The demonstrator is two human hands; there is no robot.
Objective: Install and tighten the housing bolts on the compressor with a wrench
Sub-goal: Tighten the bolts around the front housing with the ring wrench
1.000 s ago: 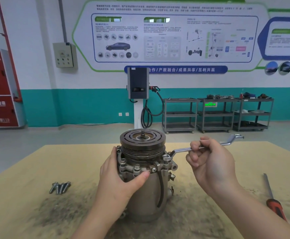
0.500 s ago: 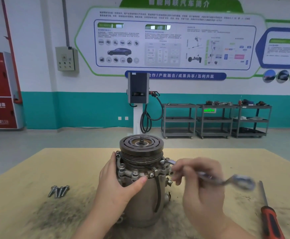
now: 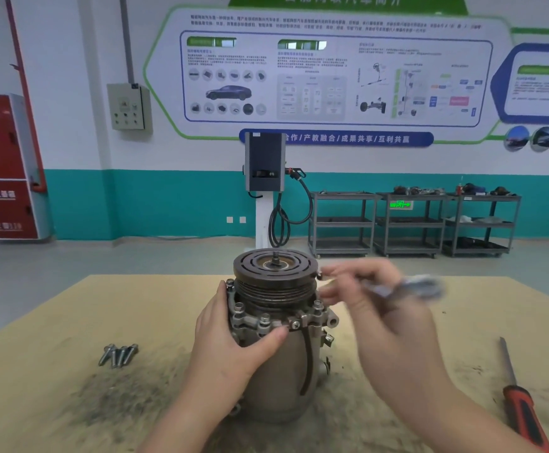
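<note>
A small cluster of loose silver steel bolts [image 3: 118, 355] lies on the tan, grime-stained counter [image 3: 54, 322], well to the left of the compressor. The grey cast-metal compressor [image 3: 278, 354] stands upright at the counter's middle, its dark grooved pulley [image 3: 275, 276] on top and several bolts seated in its flange [image 3: 266, 322]. The left hand [image 3: 233, 341] grips the compressor's left side, fingers [image 3: 220, 291] curled round the flange and the thumb pressed across the front just under it. Just right of the pulley, the right hand [image 3: 377, 308] holds a blurred silver metal wrench [image 3: 410, 286], its fingers closed round the shaft; the wrench's near end sits at the pulley's right rim. Far right of the compressor, a screwdriver with a red and black handle [image 3: 521, 403] lies on the counter.
</note>
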